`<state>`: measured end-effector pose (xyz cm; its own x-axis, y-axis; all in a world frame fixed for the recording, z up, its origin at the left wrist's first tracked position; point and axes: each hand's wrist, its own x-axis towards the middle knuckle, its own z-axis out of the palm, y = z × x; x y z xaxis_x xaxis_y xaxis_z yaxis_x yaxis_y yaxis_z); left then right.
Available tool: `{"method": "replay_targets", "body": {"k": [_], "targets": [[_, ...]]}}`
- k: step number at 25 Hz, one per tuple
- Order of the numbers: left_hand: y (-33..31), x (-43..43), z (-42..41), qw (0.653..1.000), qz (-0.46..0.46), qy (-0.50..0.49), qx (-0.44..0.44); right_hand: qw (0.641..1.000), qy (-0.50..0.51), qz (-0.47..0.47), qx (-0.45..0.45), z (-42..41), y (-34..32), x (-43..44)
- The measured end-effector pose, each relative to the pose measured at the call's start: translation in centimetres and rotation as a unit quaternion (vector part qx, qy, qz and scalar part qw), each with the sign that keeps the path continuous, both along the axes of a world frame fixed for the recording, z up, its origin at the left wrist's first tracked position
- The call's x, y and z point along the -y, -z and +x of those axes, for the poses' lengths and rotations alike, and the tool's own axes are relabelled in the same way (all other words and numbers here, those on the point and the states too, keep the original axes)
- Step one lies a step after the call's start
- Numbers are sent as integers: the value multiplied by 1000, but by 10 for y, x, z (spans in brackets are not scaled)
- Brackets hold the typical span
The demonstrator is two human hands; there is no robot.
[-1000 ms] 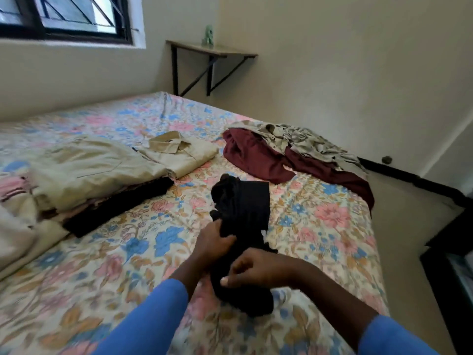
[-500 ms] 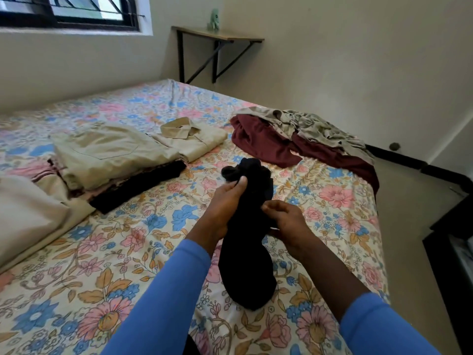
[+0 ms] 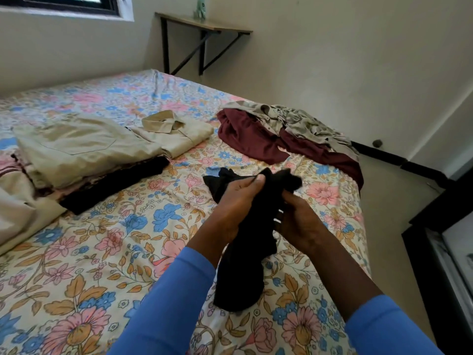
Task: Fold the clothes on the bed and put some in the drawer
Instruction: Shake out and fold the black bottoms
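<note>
A small black garment (image 3: pixel 245 265) hangs above the flowered bed sheet (image 3: pixel 107 252), its lower end resting on the bed. My left hand (image 3: pixel 236 201) grips its upper part, thumb on top. My right hand (image 3: pixel 299 221) holds its right side with curled fingers. At the left lies a stack of folded beige and dark clothes (image 3: pixel 82 155), with a folded beige collared shirt (image 3: pixel 176 134) beside it. An unfolded maroon garment (image 3: pixel 258 142) and a crumpled patterned grey one (image 3: pixel 302 121) lie at the bed's far right.
A wall-mounted shelf (image 3: pixel 204 24) with a small green figure (image 3: pixel 201 7) stands behind the bed. Dark furniture (image 3: pixel 440 252) stands at the right, across a strip of bare floor. A pale cloth (image 3: pixel 15 213) lies at the left edge.
Both hands have lifted the black garment off the bed and bunched its top; a second ago it lay flatter on the sheet. The view has moved closer and lower.
</note>
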<state>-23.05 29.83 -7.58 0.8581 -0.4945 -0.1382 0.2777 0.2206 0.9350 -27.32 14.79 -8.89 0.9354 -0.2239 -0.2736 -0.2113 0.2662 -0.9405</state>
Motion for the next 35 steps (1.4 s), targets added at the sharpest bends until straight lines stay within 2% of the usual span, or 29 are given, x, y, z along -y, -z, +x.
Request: {"method": "replay_targets", "body": {"k": [3,5,7,10,11,14,16,18,19,22,25,26,27,29,30,31,33,35], "targets": [[6,-5,12,979,38,-182,87,986,80,-133,66,7,-12,8],[7,-6,15,962,36,-233,136,963,100,-210,139,3,-20,18],[-5,-1,7,972,-6,-198,127,948,77,-237,199,-4,-32,23],[-22,0,0,981,-58,-129,133,967,34,-137,213,-15,-56,23],[-26,-2,-1,979,-65,-126,149,969,7,-131,209,-20,-63,21],[-52,-2,-6,972,-60,-101,203,952,-109,-220,185,-29,-84,17],[-93,1,-4,965,-51,-117,230,919,-183,-319,143,-30,-113,23],[-141,-4,14,947,-34,-191,257,863,-189,-444,150,-31,-155,30],[-166,-10,25,929,-11,-223,295,856,-170,-457,170,-34,-178,36],[-234,-25,44,875,74,-267,397,907,-115,-307,265,-53,-245,39],[-283,-24,37,838,104,-302,442,912,-150,-206,321,-72,-293,44],[-293,-22,32,827,114,-314,451,911,-166,-211,312,-74,-302,45],[-298,-20,28,812,142,-330,460,906,-171,-256,292,-76,-307,46],[-293,-16,18,778,208,-367,465,865,-147,-424,225,-72,-304,53],[-286,-15,14,769,226,-380,461,842,-129,-488,191,-68,-300,58],[-278,-15,10,766,236,-391,453,834,-118,-515,162,-67,-295,64],[-258,-17,11,772,252,-404,422,862,-121,-479,110,-69,-281,78],[-230,-19,22,799,243,-398,381,896,-119,-418,90,-72,-264,89]]}}
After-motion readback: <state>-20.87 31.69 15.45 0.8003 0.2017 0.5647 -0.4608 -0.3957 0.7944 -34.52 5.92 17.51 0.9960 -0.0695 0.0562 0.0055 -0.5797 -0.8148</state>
